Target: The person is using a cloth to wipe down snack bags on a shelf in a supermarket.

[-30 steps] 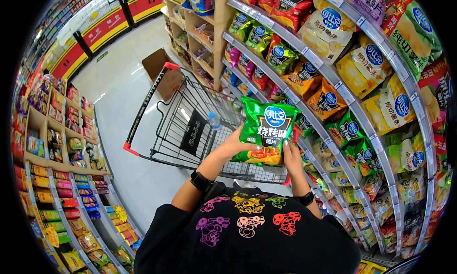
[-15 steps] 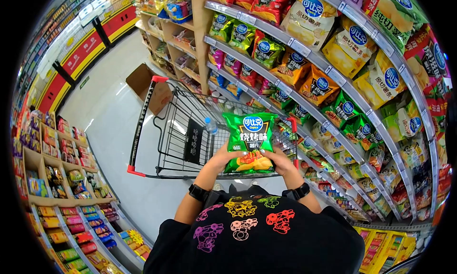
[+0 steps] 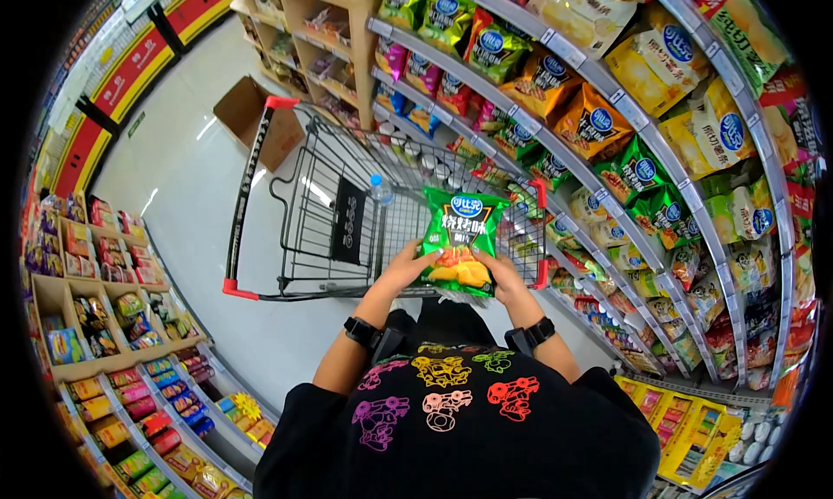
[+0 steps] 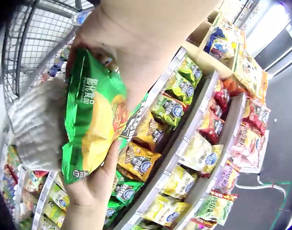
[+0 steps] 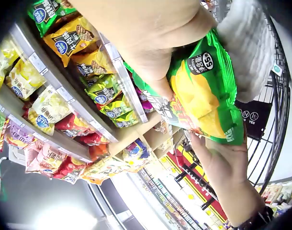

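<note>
Both hands hold a green bag of barbecue-flavour potato chips (image 3: 462, 234) in front of the body, its printed front facing up. My left hand (image 3: 403, 266) grips the lower left side, thumb across the front. On the opposite edge, my right hand (image 3: 506, 278) grips the bag, its thumb also on the front; the fingers of both are mostly hidden behind it. The left wrist view shows the bag (image 4: 95, 120) between the two hands; the right wrist view shows the bag's (image 5: 196, 91) bottom seam. Beyond the bag, a shopping cart (image 3: 349, 221) overlaps it in the head view.
A clear bottle with a blue cap (image 3: 380, 189) is in the cart. Shelves of chip bags (image 3: 593, 128) curve along the right. A cardboard box (image 3: 260, 121) sits on the floor behind the cart. Packaged snacks (image 3: 143, 412) fill a lower-left shelf.
The bag has moved left and farther from the head camera, and stands straighter. The right hand now grips lower on its side. The head view has shifted.
</note>
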Demonstrator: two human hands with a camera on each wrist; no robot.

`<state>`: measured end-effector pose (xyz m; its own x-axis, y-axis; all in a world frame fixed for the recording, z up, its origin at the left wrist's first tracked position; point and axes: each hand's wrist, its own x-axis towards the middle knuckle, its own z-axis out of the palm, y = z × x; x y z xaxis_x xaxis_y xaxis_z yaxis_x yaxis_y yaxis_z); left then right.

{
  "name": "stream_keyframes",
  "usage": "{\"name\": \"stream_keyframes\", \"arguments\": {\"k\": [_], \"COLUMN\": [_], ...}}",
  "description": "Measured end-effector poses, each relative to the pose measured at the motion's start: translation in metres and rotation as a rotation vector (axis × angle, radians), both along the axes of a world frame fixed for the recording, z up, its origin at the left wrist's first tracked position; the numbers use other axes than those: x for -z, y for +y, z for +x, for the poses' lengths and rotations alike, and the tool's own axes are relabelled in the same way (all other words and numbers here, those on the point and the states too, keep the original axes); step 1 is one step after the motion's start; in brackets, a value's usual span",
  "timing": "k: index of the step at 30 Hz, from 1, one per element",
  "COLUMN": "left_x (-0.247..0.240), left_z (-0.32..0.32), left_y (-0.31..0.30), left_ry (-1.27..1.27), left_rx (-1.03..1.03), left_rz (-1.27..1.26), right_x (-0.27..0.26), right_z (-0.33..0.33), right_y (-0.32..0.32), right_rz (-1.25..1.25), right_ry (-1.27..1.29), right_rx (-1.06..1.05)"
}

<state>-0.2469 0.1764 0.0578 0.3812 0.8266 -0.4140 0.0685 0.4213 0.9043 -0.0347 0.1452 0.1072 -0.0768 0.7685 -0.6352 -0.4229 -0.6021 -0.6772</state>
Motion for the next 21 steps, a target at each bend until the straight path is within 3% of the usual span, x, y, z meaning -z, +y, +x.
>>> {"name": "stream_keyframes", "arguments": {"k": [9, 13, 14, 15, 18, 21], "left_x": [0.047, 0.046, 0.097, 0.111, 0.122, 0.161], "left_z": [0.012, 0.007, 0.001, -0.002, -0.006, -0.015], "left_y": [0.013, 0.013, 0.013, 0.013, 0.012, 0.010], "left_ry": [0.319, 0.383, 0.462, 0.526, 0.650, 0.752], "left_rx": [0.049, -0.063, 0.034, 0.039, -0.007, 0.088], "left_rz": [-0.018, -0.098, -0.183, -0.218, -0.272, -0.333], "right_x": [0.062, 0.112, 0.134, 0.148, 0.169, 0.162], "right_z": [0.010, -0.001, -0.004, -0.006, -0.020, -0.029], "right_y": [0.037, 0.051, 0.052, 0.053, 0.054, 0.059], "right_rz": [-0.283, -0.406, -0.426, -0.455, -0.499, -0.577], "right_ry": [0.204, 0.359, 0.232, 0.228, 0.222, 0.155], "right_rx": [-0.095, -0.257, -0.303, -0.317, -0.366, -0.428]}}
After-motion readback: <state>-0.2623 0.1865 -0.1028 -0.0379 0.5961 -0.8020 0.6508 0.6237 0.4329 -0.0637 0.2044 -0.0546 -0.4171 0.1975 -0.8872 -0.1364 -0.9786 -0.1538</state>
